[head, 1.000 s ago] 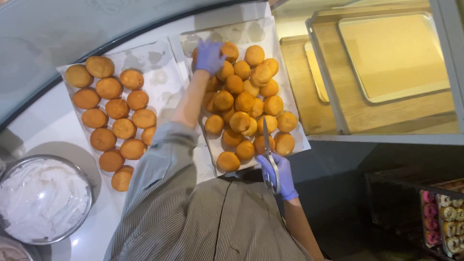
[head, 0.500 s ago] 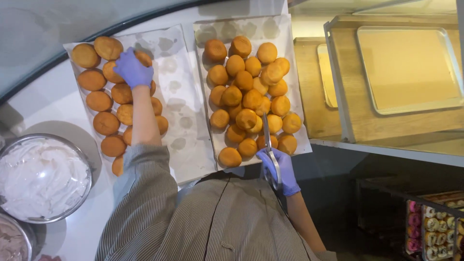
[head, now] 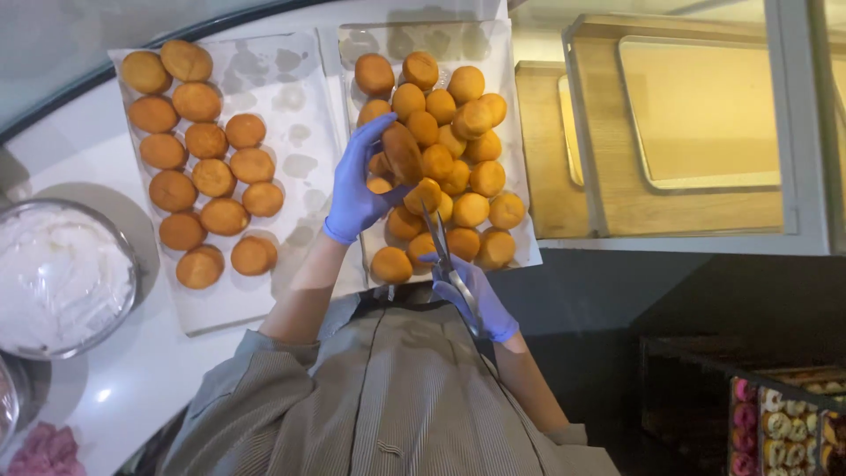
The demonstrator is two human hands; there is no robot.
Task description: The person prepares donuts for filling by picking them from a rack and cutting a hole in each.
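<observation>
Bun (head: pixel 401 152) lifted off the right tray pile (head: pixel 520 238), gripped in left hand (head: pixel 357 189).
Right hand (head: pixel 471 295) is closed on scissors (head: pixel 441 242), blades pointing up at the bun. Best to keep the bun steady and fingers off the cut line. Sorted buns (head: pixel 198 163) sit left; cream bowl (head: pixel 62 278) beyond.

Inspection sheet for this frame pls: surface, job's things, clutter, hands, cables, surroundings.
Surface: white counter.
Job's things: bun lifted over piled right tray; scissors; left tray with bun rows.
Clutter: bowl of white cream, pink item.
Hands: left hand, gloved, fingers around the bun; right hand, gloved, holds the scissors.
Cables: nothing seen.
Surroundings: wooden shelving with metal pans; decorated doughnuts lower right.
</observation>
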